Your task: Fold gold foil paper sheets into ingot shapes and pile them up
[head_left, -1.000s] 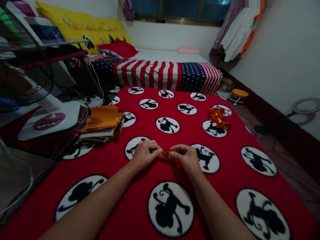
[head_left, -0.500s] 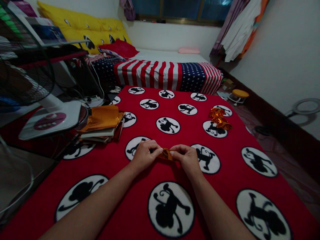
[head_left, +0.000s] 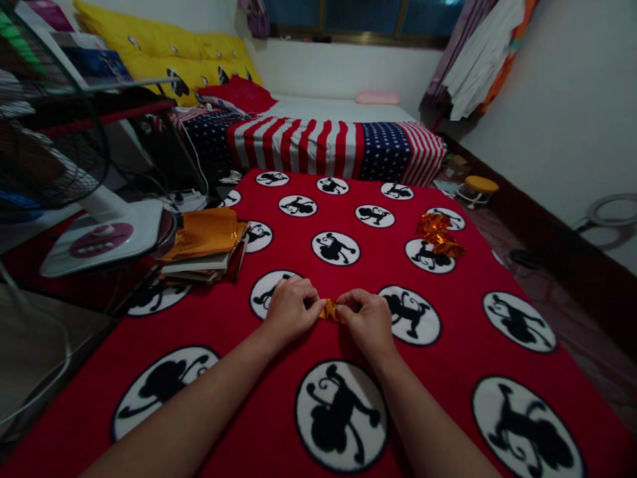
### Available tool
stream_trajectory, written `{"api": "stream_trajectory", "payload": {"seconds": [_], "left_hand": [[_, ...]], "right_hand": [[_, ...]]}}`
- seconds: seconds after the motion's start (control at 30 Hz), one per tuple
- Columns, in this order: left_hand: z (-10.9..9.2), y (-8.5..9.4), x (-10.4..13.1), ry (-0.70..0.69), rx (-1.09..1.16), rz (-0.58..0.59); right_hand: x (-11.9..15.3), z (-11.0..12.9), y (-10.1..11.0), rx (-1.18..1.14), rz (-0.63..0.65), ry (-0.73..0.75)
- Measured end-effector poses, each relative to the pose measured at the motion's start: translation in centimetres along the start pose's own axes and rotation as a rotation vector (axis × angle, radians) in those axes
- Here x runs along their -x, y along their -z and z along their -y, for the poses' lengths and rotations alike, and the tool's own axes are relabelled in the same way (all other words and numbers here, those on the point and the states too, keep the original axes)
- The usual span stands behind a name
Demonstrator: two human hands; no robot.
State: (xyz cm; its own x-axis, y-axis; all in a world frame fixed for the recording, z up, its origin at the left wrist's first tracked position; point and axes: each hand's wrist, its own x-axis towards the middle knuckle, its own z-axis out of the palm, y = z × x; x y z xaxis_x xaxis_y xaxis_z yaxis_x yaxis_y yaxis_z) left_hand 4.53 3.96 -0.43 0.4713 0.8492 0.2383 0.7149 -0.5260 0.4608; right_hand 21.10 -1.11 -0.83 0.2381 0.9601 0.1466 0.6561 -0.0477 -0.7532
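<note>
A small folded piece of shiny orange-gold foil paper (head_left: 330, 311) is pinched between both hands, low over the red cloth (head_left: 239, 405) with its round white monkey prints. My left hand (head_left: 292, 304) grips the paper's left end between thumb and fingers. At the right end, my right hand (head_left: 367, 317) pinches it the same way. Fingers cover both ends, so only the middle shows. Toward the far right of the cloth lie several folded foil pieces (head_left: 438, 234) in a cluster. A stack of flat gold paper (head_left: 206, 238) rests at the left edge.
A fan base (head_left: 107, 236) stands on the left beside a shelf with cables. Beyond the cloth is a bed with a striped and starred cover (head_left: 308, 143). On the right floor are a yellow-topped stool (head_left: 480, 184) and a ring-shaped object (head_left: 614, 211).
The visible foil between my fingertips looks shorter and more peaked. My hands have drawn slightly closer together, both still pinching it.
</note>
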Motion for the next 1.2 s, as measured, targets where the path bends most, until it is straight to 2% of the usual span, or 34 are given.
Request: {"api": "stream_trajectory", "payload": {"seconds": [0.2, 0.37, 0.8, 0.87, 1.03, 1.2], "left_hand": [[-0.53, 0.02, 0.11, 0.015, -0.132, -0.004], [-0.49, -0.02, 0.18, 0.010, -0.163, -0.022], [-0.27, 0.32, 0.40, 0.109, -0.096, -0.053], [-0.11, 0.40, 0.31, 0.060, -0.039, -0.035], [0.13, 0.35, 0.05, -0.179, 0.061, 0.053], [0.33, 0.25, -0.02, -0.249, 0.022, 0.113]], "right_hand": [[-0.12, 0.55, -0.09, 0.150, -0.021, 0.036], [-0.07, 0.53, -0.04, 0.161, -0.030, 0.031], [0.55, 0.28, 0.11, 0.149, -0.038, 0.107], [0.64, 0.31, 0.12, 0.143, -0.035, 0.111], [0.67, 0.04, 0.02, 0.126, -0.052, 0.105], [0.67, -0.17, 0.23, 0.122, -0.045, 0.120]]}}
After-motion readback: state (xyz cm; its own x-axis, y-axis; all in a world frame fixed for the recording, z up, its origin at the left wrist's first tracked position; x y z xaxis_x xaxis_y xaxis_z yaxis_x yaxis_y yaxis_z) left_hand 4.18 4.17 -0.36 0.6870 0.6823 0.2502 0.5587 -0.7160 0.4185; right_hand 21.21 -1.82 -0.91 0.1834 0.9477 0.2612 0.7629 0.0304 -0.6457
